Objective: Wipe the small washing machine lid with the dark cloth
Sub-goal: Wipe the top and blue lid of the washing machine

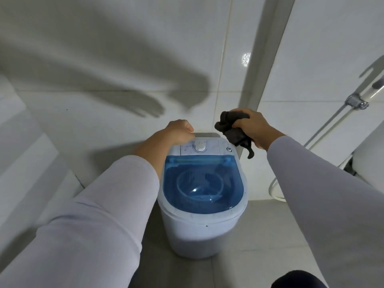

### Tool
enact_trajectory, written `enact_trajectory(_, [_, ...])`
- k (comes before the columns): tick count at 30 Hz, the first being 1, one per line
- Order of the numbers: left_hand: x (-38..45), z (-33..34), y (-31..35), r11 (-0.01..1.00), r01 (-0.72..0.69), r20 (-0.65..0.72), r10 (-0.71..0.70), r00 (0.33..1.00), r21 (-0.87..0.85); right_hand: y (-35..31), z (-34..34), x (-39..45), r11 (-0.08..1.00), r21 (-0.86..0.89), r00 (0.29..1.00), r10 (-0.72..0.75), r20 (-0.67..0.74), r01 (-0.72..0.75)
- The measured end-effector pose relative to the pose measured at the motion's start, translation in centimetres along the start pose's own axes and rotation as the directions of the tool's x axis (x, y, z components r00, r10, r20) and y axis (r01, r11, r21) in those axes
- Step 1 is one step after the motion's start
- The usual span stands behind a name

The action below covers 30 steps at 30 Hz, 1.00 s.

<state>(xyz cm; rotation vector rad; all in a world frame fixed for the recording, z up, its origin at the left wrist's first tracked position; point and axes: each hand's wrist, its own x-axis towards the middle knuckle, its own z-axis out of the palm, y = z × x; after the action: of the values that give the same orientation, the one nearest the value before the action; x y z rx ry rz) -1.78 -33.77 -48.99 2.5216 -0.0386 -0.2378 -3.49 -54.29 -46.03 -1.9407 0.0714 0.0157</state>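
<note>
A small white washing machine [199, 231] stands on the floor against the tiled wall. Its see-through blue lid [202, 183] lies closed, and the tub shows through it. Behind the lid is a white control panel with a round dial [200, 146]. My left hand [178, 132] rests curled on the machine's back left corner, gripping its rim. My right hand [252, 126] hovers above the back right corner, closed on a crumpled dark cloth [232, 129] whose tail hangs down. The cloth is clear of the lid.
White tiled walls rise behind, with a vertical corner strip [252, 80]. A metal pipe with a clamp [356, 101] runs along the right wall above a white hose [274, 190]. A white ledge [31, 159] sits at the left. The floor is grey tile.
</note>
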Motion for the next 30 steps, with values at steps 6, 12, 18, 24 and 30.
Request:
enact_trajectory(6, [-4.8, 2.0, -0.6, 0.993, -0.048, -0.012, 0.050, 0.999, 0.105, 2.2, -0.6, -4.5, 1.000, 0.020, 0.992, 0.021, -0.122, -0.018])
enact_trajectory(12, [-7.6, 2.0, -1.6, 0.973, -0.043, -0.042, 0.054, 0.998, 0.225, 3.3, -1.1, -7.3, 0.997, 0.023, 0.971, 0.072, -0.228, -0.069])
enact_trajectory(18, [-7.3, 3.4, -2.2, 0.954, -0.033, -0.060, 0.053, 0.997, 0.299, 4.4, -2.0, -8.0, 0.990, -0.110, 0.949, 0.051, -0.312, -0.090])
enact_trajectory(24, [-4.4, 5.4, -2.0, 0.924, -0.054, -0.034, 0.072, 0.997, 0.378, 5.6, -1.7, -4.8, 0.960, -0.257, 0.951, 0.025, -0.308, -0.109])
enact_trajectory(30, [0.6, 6.5, -1.4, 0.916, -0.073, 0.031, 0.067, 0.997, 0.395, 6.8, -0.1, 1.0, 0.870, -0.485, 0.960, -0.056, -0.274, -0.087])
